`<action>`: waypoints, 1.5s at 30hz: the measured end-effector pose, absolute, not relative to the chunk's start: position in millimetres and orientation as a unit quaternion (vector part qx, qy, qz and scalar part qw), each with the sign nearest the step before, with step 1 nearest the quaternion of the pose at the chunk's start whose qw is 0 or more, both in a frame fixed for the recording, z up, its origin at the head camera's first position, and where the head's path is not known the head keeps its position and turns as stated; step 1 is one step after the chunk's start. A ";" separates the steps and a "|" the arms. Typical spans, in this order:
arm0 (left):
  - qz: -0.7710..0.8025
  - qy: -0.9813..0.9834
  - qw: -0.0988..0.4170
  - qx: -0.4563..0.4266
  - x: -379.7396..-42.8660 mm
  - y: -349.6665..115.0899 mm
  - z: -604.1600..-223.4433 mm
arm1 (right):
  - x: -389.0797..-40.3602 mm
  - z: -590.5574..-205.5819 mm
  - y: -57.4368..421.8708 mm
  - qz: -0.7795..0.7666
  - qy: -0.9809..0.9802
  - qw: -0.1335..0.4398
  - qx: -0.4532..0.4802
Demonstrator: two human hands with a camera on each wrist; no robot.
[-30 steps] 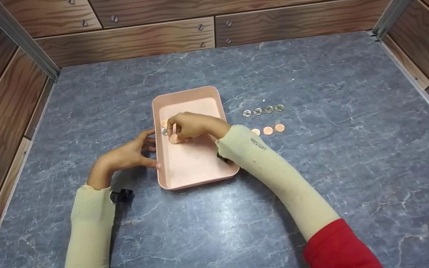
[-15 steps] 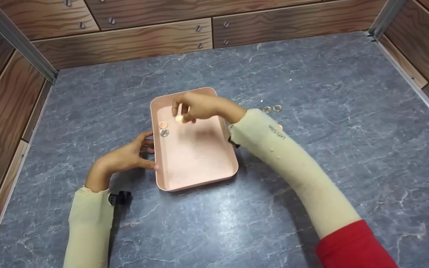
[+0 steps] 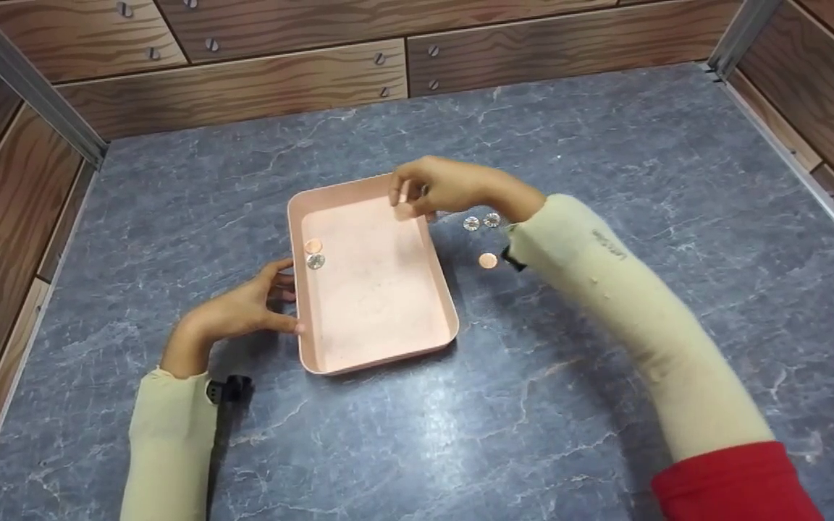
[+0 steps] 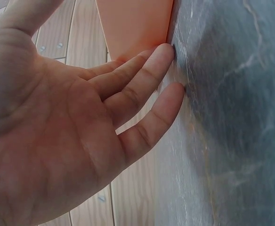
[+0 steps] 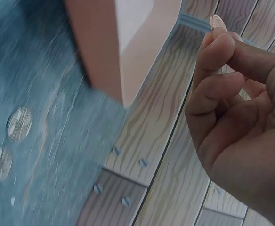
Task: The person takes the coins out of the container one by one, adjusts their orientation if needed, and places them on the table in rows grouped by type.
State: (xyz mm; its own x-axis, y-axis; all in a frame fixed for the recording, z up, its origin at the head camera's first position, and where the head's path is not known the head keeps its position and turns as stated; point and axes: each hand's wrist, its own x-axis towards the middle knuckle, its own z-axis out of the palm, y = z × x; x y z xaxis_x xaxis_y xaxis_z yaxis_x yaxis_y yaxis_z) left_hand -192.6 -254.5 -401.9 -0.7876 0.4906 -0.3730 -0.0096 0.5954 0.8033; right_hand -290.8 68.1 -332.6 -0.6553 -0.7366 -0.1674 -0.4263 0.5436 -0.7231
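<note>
A shallow pink tray (image 3: pixel 381 311) stands on the table. Inside it, by the left wall, a copper-coloured coin (image 3: pixel 313 247) lies against a silver-coloured coin (image 3: pixel 316 261). My left hand (image 3: pixel 237 312) is at the tray's left side, thumb on the wall; in the left wrist view the fingers (image 4: pixel 149 80) extend loosely, with fingertips low by the table. Over the tray's far right corner, my right hand (image 3: pixel 446 184) pinches a copper-coloured coin (image 5: pixel 217 21) between thumb and forefinger. The other right fingers are curled.
Right of the tray lie silver-coloured coins (image 3: pixel 470 223) in a row, partly hidden by the right arm. Nearer, a single copper-coloured coin (image 3: pixel 488 260) shows beside the sleeve. Wood-patterned walls (image 3: pixel 258 101) border the marbled table (image 3: pixel 402 441).
My right hand has moved right and away from the tray's left part, carrying the coin to the far right corner. The left hand stays at the tray's side.
</note>
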 end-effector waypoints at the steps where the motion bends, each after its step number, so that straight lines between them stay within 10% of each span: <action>1: 0.426 0.844 0.293 0.143 -192.7 -254.6 -401.9 | -291.1 -331.3 73.2 -0.334 0.848 0.235 -0.339; 45: 0.415 0.846 0.305 0.137 -192.1 -255.6 -400.1 | -270.4 -385.3 249.5 -0.324 0.883 0.296 -0.167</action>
